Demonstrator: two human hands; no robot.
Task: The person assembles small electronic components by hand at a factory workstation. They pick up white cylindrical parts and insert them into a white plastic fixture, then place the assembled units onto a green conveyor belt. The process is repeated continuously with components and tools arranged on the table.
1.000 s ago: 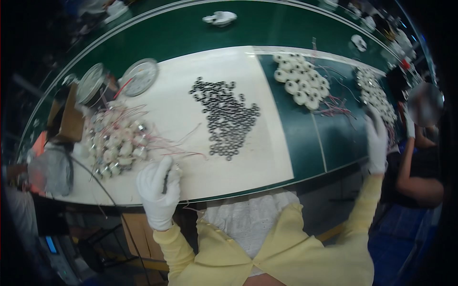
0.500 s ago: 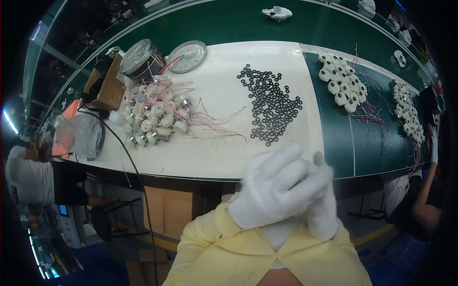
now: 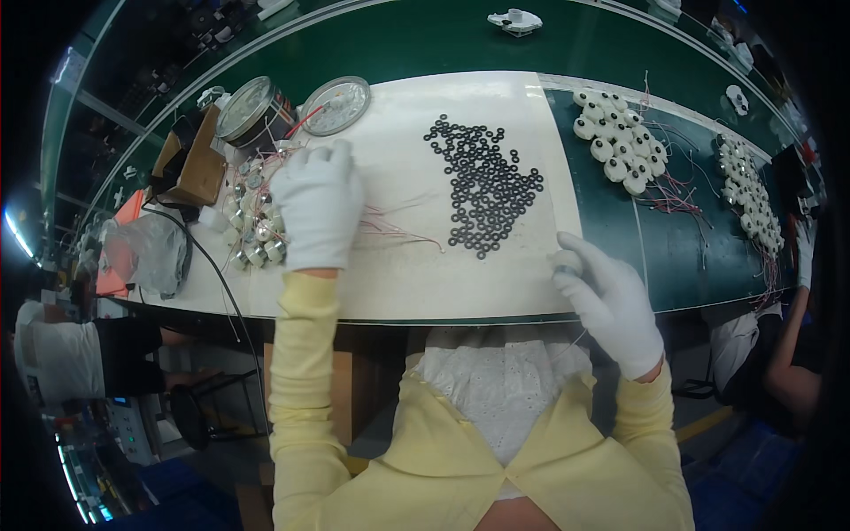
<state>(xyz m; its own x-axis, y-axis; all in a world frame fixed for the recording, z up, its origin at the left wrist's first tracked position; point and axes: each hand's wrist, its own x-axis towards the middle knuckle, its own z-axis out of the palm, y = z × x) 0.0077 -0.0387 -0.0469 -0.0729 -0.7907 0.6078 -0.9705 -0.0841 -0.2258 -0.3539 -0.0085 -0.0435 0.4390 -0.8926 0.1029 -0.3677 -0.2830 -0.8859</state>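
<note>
My left hand (image 3: 317, 208), in a white glove, reaches over a pile of small white-and-silver motors (image 3: 257, 255) with thin red and white wires. Its fingers curl down and together; whatever they hold is hidden beneath the hand. At the table's front edge, my gloved right hand (image 3: 611, 305) pinches a single small white motor (image 3: 567, 263) between thumb and fingers. A thin wire seems to hang below it. Between my hands lies a spread of small black rings (image 3: 485, 186) on the white sheet.
White motors with black centres (image 3: 620, 142) stand grouped on the green mat at right, beside another cluster of motors (image 3: 751, 195). A tin can (image 3: 252, 111), a round lid (image 3: 336, 104), a cardboard box (image 3: 197, 168) and a plastic bag (image 3: 150, 252) sit left. A co-worker's gloved hand (image 3: 805, 252) is far right.
My hands were together in front of my chest and have parted. The left went forward and left to the motor pile; the right moved slightly right, and a white motor now shows in it.
</note>
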